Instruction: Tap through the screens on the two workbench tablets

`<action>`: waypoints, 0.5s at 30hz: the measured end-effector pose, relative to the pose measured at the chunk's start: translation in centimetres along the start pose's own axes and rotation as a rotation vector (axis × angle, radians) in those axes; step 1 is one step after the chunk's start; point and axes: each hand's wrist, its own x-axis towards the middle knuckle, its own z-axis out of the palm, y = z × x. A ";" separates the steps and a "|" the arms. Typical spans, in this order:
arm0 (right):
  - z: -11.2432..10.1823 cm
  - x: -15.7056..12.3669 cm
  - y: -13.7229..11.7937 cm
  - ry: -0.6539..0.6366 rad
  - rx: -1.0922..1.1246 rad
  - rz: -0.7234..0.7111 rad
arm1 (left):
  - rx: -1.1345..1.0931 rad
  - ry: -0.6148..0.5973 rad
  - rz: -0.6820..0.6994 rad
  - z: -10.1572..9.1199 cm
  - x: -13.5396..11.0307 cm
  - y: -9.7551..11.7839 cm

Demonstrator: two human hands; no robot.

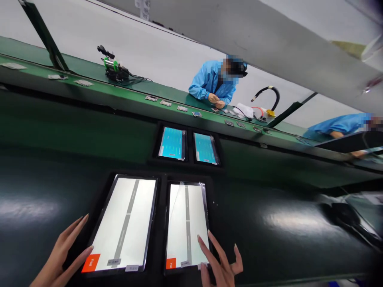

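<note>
Two tablets with bright white screens lie side by side in a black tray (161,223) in front of me. The left tablet (136,223) shows a grey bar and an orange block at its lower left corner. My left hand (64,255) is at that corner, thumb near the orange block, fingers apart along the tray's side. The right tablet (178,223) has a similar screen with clear film on its face. Over its lower right part is my right hand (220,263), fingers spread, index fingertip at the screen. Neither hand grips anything.
Beyond, a second black tray holds two tablets with blue screens, a left one (172,144) and a right one (206,148). A green conveyor ledge (119,95) carries several small circuit boards. A person in blue (206,79) works behind it; another blue sleeve (338,125) is at right.
</note>
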 end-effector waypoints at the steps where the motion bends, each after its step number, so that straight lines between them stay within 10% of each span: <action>1: -0.2 0.3 0.2 -0.015 -0.004 -0.009 | 0.103 0.016 0.018 0.0 0.2 0.2; 6: 0.1 0.2 1.0 -0.061 -0.012 -0.038 | 0.504 0.081 0.224 0.1 0.1 2.4; 15: 1.2 -1.1 0.9 -0.039 0.088 0.054 | 0.443 0.077 0.339 0.3 -0.5 4.5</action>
